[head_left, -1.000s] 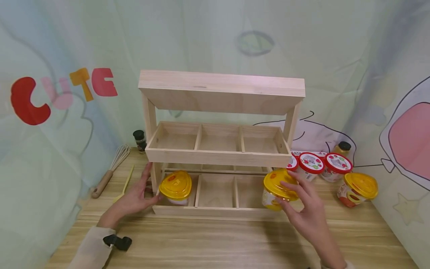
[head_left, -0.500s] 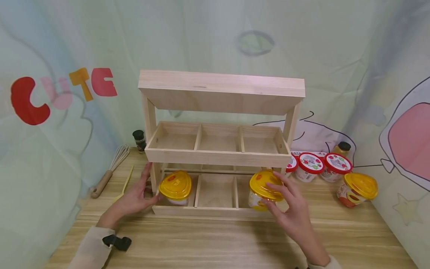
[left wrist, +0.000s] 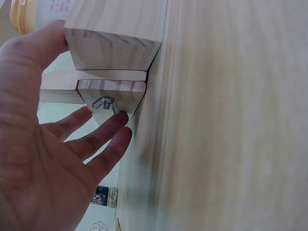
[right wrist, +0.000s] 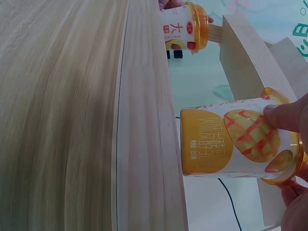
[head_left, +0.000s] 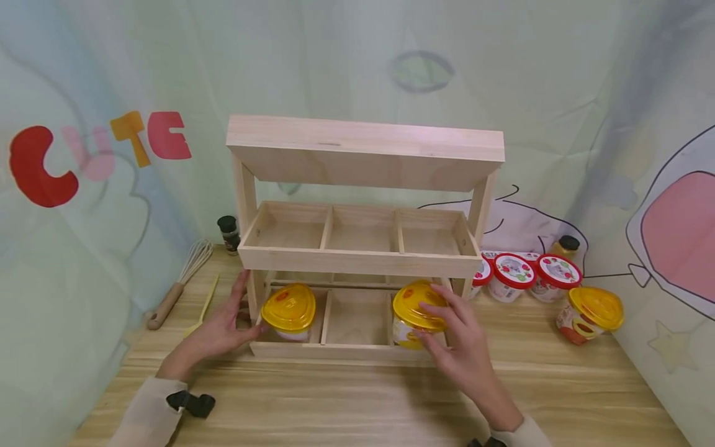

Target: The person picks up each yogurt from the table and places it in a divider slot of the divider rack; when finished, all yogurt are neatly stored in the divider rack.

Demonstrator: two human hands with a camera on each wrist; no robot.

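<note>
A two-tier wooden rack (head_left: 357,264) with divided trays stands on the wood-grain table. My right hand (head_left: 460,344) pinches a yellow-lidded cup (head_left: 412,304) by its upper part, thumb on one side and fingers on the other. Held at the right compartment of the lower tray, the cup has its base close to the front board (right wrist: 149,144) in the right wrist view. A second yellow-lidded cup (head_left: 288,307) sits in the left compartment. At the rack's left end, my left hand (head_left: 218,332) rests its thumb on the wood, its spread fingers beside a wing nut (left wrist: 106,103).
Right of the rack stand several red-lidded tubs (head_left: 512,273), another yellow-lidded cup (head_left: 591,315) and a dark-capped jar (head_left: 566,246). To the left lie a whisk (head_left: 173,292) and a thin yellow utensil (head_left: 205,307); a black-capped bottle (head_left: 229,233) stands behind.
My right hand has carried the yellow-lidded cup leftward, from the rack's right end to the lower right compartment. My left hand keeps its place at the left end.
</note>
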